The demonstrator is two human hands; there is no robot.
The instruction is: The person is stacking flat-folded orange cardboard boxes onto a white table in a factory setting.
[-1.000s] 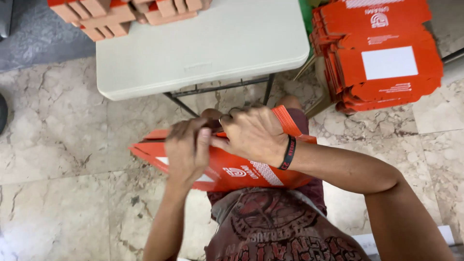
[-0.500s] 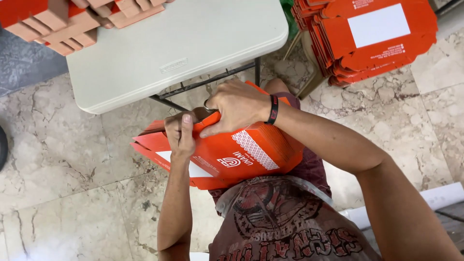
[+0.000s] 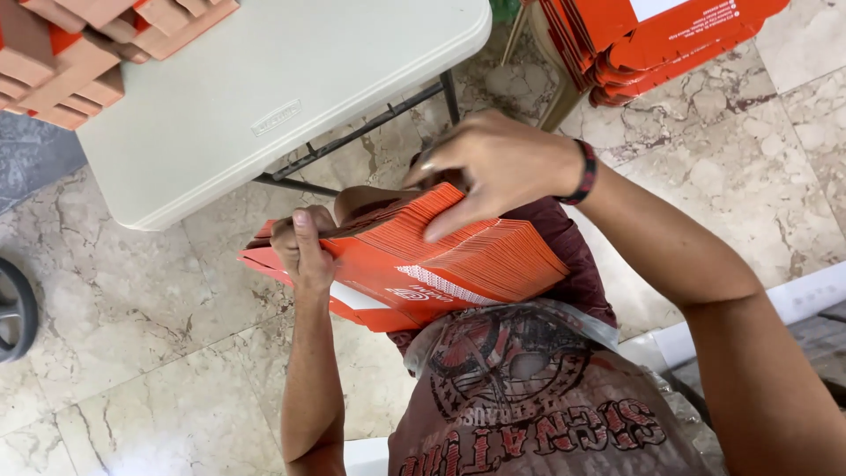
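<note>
A thick stack of flat orange cardboard box blanks (image 3: 458,260) rests on my lap, its layered edges fanned toward the right. My left hand (image 3: 302,247) grips the stack's left end, thumb on top. My right hand (image 3: 493,167), with a dark beaded band on the wrist, presses its fingers onto the upper sheets near the stack's top edge. The lowest blank (image 3: 370,304) sticks out below, showing a white panel.
A pale folding table (image 3: 264,97) stands just ahead, with folded orange boxes (image 3: 79,48) piled at its left corner. More orange blanks (image 3: 652,40) are stacked at the upper right. A dark wheel (image 3: 13,308) sits at the left edge of the marble floor.
The stack has tipped flatter, its edges now fanned out to the right. My right hand moved from the top edge to lie across the upper sheets. The view shifted closer.
</note>
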